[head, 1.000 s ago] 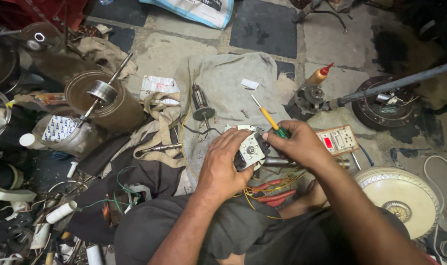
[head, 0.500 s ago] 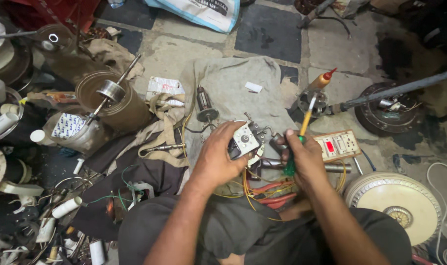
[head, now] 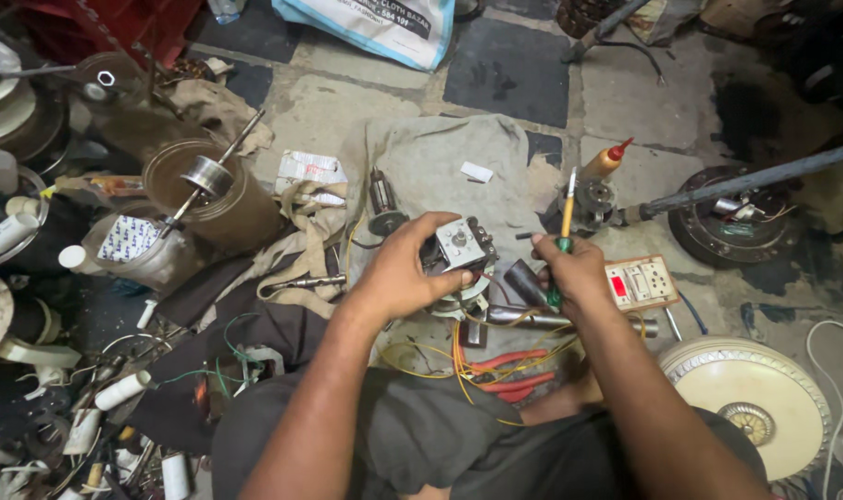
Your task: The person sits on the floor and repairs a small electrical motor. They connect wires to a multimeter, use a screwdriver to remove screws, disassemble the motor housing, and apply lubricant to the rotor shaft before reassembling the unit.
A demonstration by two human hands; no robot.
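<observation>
The right hand point(head: 579, 270) has swung the screwdriver point(head: 564, 225) off the small switch box point(head: 460, 244) and now holds it upright, just beside.

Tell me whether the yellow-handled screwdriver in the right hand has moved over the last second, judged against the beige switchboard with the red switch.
Yes. The yellow-handled screwdriver swung from slanting up-left to upright, closer to the beige switchboard, in the right hand.

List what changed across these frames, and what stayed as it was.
The right hand swung the screwdriver from lying flat, tip leftward over the small switch unit, to upright beside it. The left hand kept gripping the unit. The red pliers and the switchboard stayed put.
</observation>
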